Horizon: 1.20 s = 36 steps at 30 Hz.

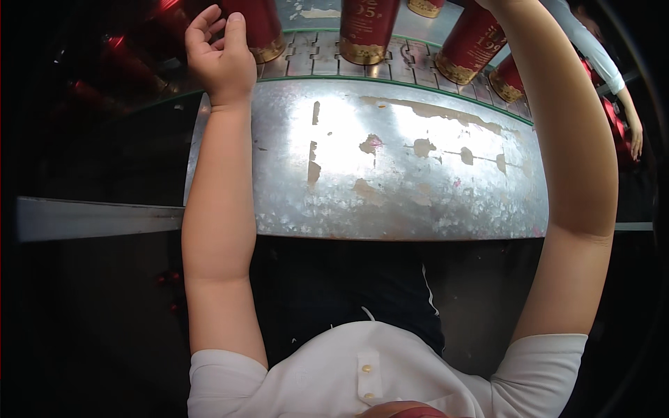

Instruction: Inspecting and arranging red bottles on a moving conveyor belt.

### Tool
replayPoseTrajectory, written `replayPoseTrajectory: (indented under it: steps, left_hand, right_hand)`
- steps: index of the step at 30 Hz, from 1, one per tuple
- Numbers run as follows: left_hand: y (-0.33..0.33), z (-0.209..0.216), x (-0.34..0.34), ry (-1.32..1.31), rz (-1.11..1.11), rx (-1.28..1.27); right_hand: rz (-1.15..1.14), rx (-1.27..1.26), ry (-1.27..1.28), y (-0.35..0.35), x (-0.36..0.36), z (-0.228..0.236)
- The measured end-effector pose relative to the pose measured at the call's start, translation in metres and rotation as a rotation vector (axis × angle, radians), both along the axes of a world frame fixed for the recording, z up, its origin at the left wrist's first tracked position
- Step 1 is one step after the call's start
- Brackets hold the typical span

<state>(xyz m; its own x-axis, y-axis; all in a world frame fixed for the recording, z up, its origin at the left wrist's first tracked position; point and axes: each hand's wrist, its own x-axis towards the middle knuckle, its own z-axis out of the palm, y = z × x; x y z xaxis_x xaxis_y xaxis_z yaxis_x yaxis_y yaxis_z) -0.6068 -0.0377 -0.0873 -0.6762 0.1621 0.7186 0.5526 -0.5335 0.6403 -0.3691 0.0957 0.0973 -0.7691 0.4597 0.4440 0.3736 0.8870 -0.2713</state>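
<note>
My left hand (pixel 221 59) is raised beside a tall red can with a gold base (pixel 254 28) at the far left of the conveyor. Its fingers are loosely curled, with the thumb apart, and nothing shows between them. My right arm reaches up and forward past the right end of the conveyor. Only the wrist and lower edge of my right hand (pixel 496 3) show at the top; its fingers are out of the picture. Below it, another red can (pixel 468 49) stands tilted in the view, and a third (pixel 367 31) is in the middle.
The slatted metal conveyor (pixel 306 56) has green edges. Before me lies a worn sheet-metal table (pixel 334 202), with a metal bar (pixel 97 219) at its left. More red cans (pixel 132 63) lie in shadow. Another person's hand (pixel 636 143) hangs at the far right.
</note>
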Motion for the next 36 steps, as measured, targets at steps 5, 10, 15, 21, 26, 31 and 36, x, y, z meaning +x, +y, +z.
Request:
replayPoseTrajectory:
  steps: [5,10,15,21,26,31,36]
  left_hand:
    - [-0.001,-0.002,-0.015,-0.037,-0.017,-0.012]
    - [0.003,-0.008,-0.019,-0.126,-0.05,-0.004]
    - [0.002,-0.011,-0.018,0.022,-0.097,-0.04]
    - [0.009,-0.005,-0.002,0.067,-0.068,-0.056]
    - [0.001,-0.001,0.013,-0.01,0.01,-0.016]
    - [0.003,-0.013,-0.008,0.0,-0.04,-0.037]
    - [0.0,-0.012,-0.006,0.001,-0.049,-0.084]
  right_hand:
    - [-0.1,-0.076,-0.04,-0.01,-0.002,0.009]
    - [-0.114,-0.15,-0.071,0.033,0.013,0.009]
    - [-0.116,-0.305,-0.079,0.018,0.034,0.008]
    - [0.061,-0.379,-0.069,0.084,0.061,0.002]
    - [-0.066,0.151,-0.035,0.035,0.075,-0.011]
    - [0.039,0.452,0.439,0.017,0.056,-0.007]
    - [-0.057,0.241,0.199,0.017,-0.003,-0.017]
